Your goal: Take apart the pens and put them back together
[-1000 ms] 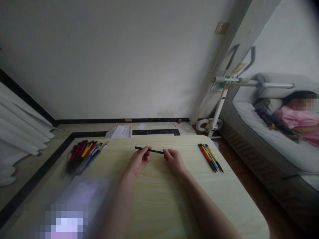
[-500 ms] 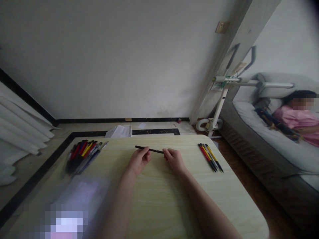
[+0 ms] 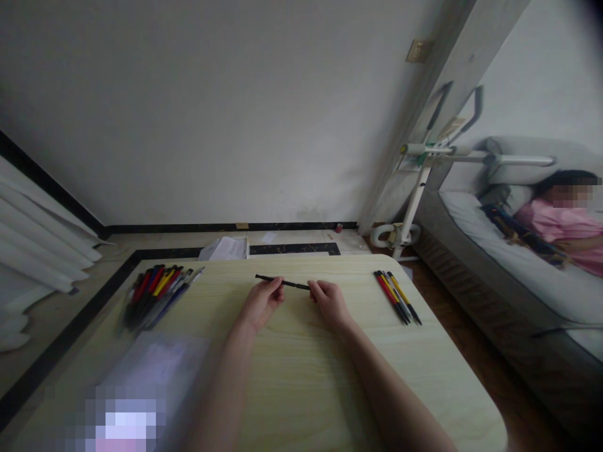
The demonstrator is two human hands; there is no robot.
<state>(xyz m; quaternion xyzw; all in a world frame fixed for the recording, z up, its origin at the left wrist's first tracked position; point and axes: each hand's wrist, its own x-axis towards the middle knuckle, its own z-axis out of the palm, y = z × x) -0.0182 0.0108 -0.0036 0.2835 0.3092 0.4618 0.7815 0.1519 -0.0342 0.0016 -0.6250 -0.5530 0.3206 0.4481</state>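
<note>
Left hand (image 3: 261, 304), bare, grips slim black plastic-looking pen (image 3: 289, 284) partway along: firm hold advisable. Right hand (image 3: 331, 304), bare, pinches pen's right end: best keep force along shaft, else thin body may slip. Heaped multicoloured slim pens (image 3: 162, 289) well left of hands; black pen spans gap between hands, left end jutting past left hand, over far part of pale wood-grain counter (image 3: 292, 370); small row of red, yellow, silver pens (image 3: 398, 298) right.

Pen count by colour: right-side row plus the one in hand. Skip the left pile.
Red pen: 1
Yellow pens: 2
Silver pen: 1
Black pen, held by left hand and right hand: 1
Total: 5
</note>
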